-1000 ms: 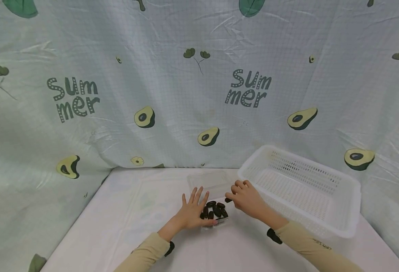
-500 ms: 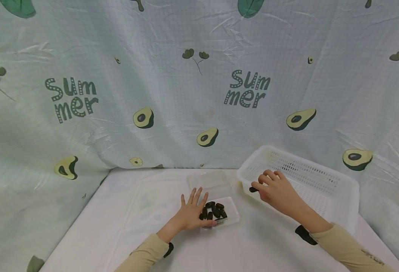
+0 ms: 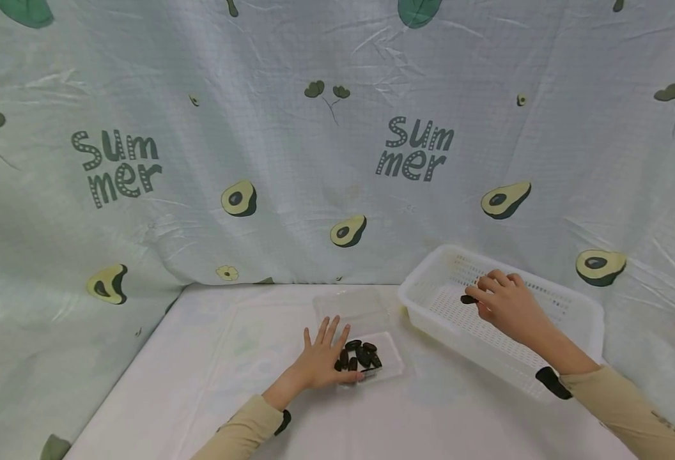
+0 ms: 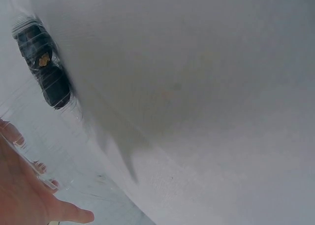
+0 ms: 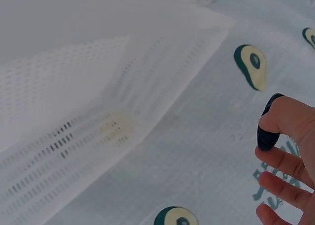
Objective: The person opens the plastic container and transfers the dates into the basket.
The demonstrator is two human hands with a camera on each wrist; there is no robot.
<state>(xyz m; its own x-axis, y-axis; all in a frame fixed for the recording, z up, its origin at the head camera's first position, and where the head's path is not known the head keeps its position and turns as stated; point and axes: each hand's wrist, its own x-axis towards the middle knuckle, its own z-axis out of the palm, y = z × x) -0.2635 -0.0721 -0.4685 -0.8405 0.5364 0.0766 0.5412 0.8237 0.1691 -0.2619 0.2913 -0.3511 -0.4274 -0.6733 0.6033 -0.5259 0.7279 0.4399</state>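
My right hand (image 3: pixel 510 308) pinches a dark, glossy oval piece (image 3: pixel 469 299) above the white basket (image 3: pixel 458 331). In the right wrist view the piece (image 5: pixel 268 129) sits between thumb and index finger, while the other fingers are loosely extended. My left hand (image 3: pixel 313 367) touches the left side of a small clear plastic box (image 3: pixel 394 359), fingers spread and thumb along the front. Several similar dark pieces (image 3: pixel 364 356) lie in that box. Through its wall, the left wrist view shows a pair of dark pieces (image 4: pixel 54 84), one with a golden patch.
Behind the box lies a clear plastic lid or tray (image 3: pixel 351 308). The slotted basket stands at the right of the white-covered table (image 3: pixel 245 332). A printed avocado curtain (image 3: pixel 291 160) hangs at the table's back edge and along the left.
My right hand has carried the dark piece rightward and away from me, from beside the box to above the basket. My left hand stays at the box.
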